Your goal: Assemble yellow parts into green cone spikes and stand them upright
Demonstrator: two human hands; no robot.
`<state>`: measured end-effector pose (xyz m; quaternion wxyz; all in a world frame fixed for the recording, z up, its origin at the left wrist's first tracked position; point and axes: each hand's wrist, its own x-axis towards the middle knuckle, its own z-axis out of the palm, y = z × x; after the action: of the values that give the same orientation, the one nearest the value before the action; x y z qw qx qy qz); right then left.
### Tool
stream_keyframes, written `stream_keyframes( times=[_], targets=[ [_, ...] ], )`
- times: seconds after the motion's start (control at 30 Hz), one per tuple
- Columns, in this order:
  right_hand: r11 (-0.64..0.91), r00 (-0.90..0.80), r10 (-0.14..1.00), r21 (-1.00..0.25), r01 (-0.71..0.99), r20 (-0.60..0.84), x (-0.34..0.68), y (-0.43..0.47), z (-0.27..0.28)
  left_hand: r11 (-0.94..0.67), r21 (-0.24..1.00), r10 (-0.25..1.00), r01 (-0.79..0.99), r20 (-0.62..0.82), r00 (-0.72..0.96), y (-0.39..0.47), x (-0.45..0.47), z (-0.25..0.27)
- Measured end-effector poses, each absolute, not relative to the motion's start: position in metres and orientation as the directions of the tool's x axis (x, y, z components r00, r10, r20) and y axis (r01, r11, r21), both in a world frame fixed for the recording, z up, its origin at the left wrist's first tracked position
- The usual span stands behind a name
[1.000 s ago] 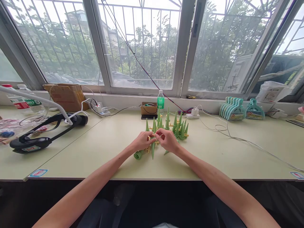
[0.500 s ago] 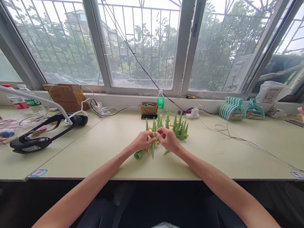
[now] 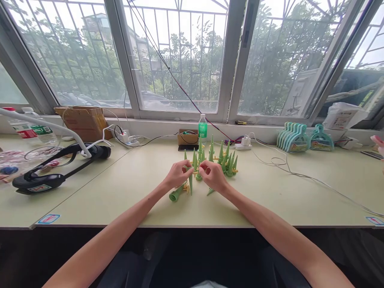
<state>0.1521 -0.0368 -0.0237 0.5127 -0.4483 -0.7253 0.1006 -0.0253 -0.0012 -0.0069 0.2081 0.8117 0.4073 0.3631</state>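
My left hand point(image 3: 178, 175) is closed in a pinch on a green plastic spike point(image 3: 191, 186), its tip pointing down above the table. Close beside it, my right hand point(image 3: 212, 175) has thumb and fingertips pressed together; what they hold is too small and covered to make out. Behind both hands several green spikes point(image 3: 229, 166) stand upright, with small yellow valves on their sides. One green spike point(image 3: 175, 195) lies in front of my left hand, its open round end toward me, near a yellow valve point(image 3: 186, 187). Another spike tip point(image 3: 210, 192) shows beneath my right hand.
A green-labelled bottle point(image 3: 203, 129) and a small cardboard box point(image 3: 187, 138) stand behind the spikes. Black goggles point(image 3: 42, 182) lie at left. Light-blue hangers point(image 3: 295, 138) and a white cable point(image 3: 315, 180) are at right. A pinkish shape, unclear, shows at the right edge.
My left hand has moved slightly up and left with the spike, widening the gap between my hands. My right hand has barely moved. The pinkish shape at the right edge has shifted inward.
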Motion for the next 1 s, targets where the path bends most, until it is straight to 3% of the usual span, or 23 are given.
stream_keyframes(
  times=[0.6, 1.0],
  targets=[
    [0.548, -0.021, 0.765, -0.633, 0.547, 0.644, 0.1524, -0.0377, -0.0219, -0.533, 0.747, 0.843, 0.397, 0.433, 0.318, 0.0002, -0.0236, -0.0064],
    [0.586, -0.093, 0.757, -0.611, 0.532, 0.646, 0.1517, -0.0363, -0.0243, -0.546, 0.759, 0.831, 0.354, 0.437, 0.345, 0.0003, -0.023, -0.0075]
  ],
)
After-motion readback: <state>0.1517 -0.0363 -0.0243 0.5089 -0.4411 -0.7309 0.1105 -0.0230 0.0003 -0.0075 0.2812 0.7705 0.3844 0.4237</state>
